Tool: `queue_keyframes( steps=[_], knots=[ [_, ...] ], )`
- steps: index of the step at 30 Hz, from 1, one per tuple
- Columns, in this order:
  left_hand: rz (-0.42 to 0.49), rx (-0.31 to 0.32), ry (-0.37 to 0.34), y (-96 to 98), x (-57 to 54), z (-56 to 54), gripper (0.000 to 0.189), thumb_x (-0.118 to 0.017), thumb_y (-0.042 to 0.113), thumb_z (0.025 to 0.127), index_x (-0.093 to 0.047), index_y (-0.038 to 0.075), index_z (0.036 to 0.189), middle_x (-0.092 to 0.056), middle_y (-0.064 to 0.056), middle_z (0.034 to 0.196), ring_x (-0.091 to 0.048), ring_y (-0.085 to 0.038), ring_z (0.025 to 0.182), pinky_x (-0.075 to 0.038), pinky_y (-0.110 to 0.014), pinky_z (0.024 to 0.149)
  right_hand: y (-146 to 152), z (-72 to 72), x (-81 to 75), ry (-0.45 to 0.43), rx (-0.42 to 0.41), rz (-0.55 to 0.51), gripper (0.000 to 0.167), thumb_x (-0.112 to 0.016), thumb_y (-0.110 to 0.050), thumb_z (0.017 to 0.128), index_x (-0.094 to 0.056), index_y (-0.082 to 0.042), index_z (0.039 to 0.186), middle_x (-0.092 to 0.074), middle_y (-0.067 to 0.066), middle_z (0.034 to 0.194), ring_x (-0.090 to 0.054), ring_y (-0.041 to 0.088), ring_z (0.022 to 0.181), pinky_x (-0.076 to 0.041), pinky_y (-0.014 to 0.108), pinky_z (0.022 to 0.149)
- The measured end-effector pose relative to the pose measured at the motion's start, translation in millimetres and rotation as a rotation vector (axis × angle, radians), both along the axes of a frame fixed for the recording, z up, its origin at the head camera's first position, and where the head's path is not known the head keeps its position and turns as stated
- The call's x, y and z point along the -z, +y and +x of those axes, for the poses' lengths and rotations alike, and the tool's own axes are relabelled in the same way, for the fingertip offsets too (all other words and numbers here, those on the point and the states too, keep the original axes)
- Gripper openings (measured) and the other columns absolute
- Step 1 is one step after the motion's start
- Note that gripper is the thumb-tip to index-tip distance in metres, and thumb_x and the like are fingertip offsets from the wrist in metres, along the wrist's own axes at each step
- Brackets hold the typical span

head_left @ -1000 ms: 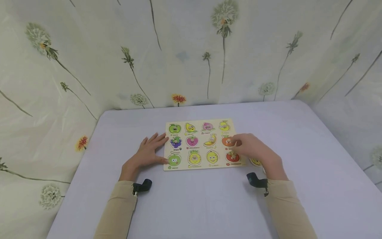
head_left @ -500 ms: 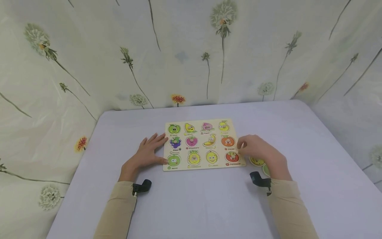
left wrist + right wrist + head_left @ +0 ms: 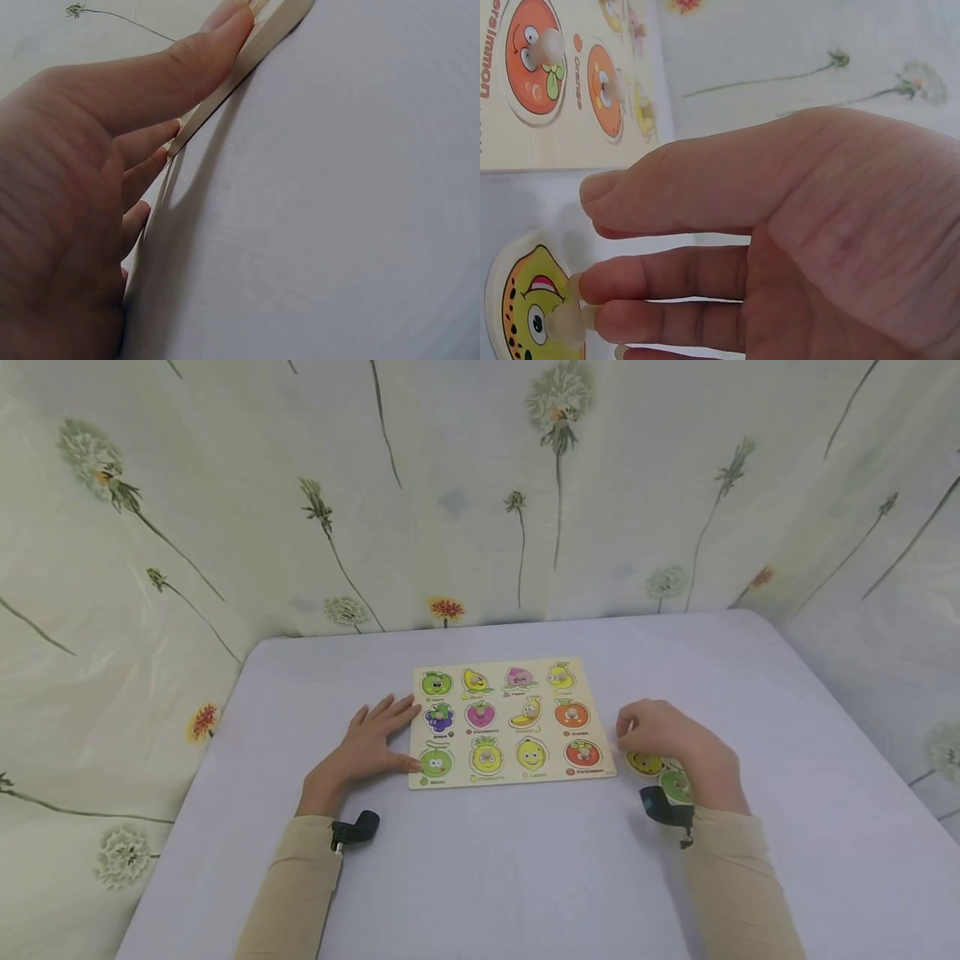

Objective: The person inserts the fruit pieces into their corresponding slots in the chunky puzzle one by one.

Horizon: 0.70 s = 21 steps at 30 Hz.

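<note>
A pale wooden fruit puzzle board (image 3: pixel 504 693) lies on the table. My left hand (image 3: pixel 375 743) rests on its left edge with fingers spread, the thumb beside the melon picture (image 3: pixel 435 764). In the left wrist view, the left thumb (image 3: pixel 172 79) lies over the board's edge. My right hand (image 3: pixel 671 735) is just right of the board, over a loose yellow lemon piece (image 3: pixel 536 300) with a knob. Its thumb stands apart from the fingers and it holds nothing. The fingertips are close to the knob (image 3: pixel 566 324); whether they touch it I cannot tell.
A loose green round piece (image 3: pixel 677 785) lies beside the lemon piece, partly covered by the right wrist. Several knobbed fruit pieces, such as the orange (image 3: pixel 572 714) and persimmon (image 3: pixel 582 754), sit in the board. A flowered curtain (image 3: pixel 450 485) stands behind the white table (image 3: pixel 495 877).
My right hand has moved right, from the orange piece on the board to the loose pieces beside it. More of the green piece now shows. The left hand has stayed on the board.
</note>
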State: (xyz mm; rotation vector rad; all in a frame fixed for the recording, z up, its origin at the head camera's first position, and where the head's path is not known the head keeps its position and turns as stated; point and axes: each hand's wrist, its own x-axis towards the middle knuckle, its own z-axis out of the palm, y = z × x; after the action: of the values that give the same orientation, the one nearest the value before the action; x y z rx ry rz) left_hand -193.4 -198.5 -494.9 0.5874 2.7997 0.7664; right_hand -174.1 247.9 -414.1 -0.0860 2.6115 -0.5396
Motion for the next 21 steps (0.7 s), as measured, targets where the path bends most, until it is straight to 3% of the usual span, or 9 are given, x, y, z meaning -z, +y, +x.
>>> queue_keyframes(
  steps=[9,21],
  knots=[
    [0.002,-0.003,-0.009,-0.2,-0.3,0.1,0.106,-0.082,0.058,0.068,-0.033,0.023,0.156,-0.023,0.003,0.167,-0.007,-0.029,0.157,0.003,-0.058,0.125,7.1,2.5,-3.7,-0.034,0.017,0.044,0.011,-0.065,-0.023,0.089,-0.067,-0.012,0.092,-0.063,0.009,0.097,-0.055,0.026,0.091,-0.046,0.035,0.072],
    [-0.005,-0.004,-0.003,0.2,0.8,0.1,0.107,-0.082,0.058,0.068,-0.033,0.022,0.156,-0.023,0.003,0.167,-0.008,-0.029,0.157,0.002,-0.058,0.125,10.4,8.9,-8.2,-0.103,-0.004,0.047,0.009,-0.064,-0.014,0.084,-0.064,-0.005,0.084,-0.06,0.007,0.079,-0.053,0.021,0.074,-0.041,0.03,0.062]
  ],
)
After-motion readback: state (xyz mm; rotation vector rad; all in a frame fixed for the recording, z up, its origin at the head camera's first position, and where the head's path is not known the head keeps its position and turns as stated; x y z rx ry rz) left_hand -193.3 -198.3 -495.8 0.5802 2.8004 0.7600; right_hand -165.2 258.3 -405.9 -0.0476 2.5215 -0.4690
